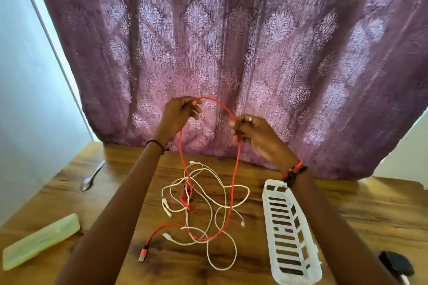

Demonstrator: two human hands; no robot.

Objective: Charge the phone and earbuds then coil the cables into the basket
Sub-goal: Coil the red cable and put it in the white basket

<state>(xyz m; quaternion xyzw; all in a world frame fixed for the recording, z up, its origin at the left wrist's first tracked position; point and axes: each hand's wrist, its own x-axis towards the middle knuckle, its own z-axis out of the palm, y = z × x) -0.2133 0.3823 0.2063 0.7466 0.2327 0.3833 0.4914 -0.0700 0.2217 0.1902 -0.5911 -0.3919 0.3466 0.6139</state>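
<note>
My left hand (179,113) and my right hand (251,133) are raised above the table, both pinching a red cable (235,169) that arcs between them. Its two strands hang down to the wooden table (347,210). One red USB plug (143,253) lies near the front; the multi-head end (186,196) dangles among tangled white cables (209,194). A white slotted basket (287,229) lies to the right, under my right forearm. A pale green phone (40,239) lies at the left. A black earbuds case (397,262) sits at the far right front.
A metal spoon (91,177) lies at the table's left back. A purple patterned curtain (231,41) hangs right behind the table. A pale wall (27,76) is to the left.
</note>
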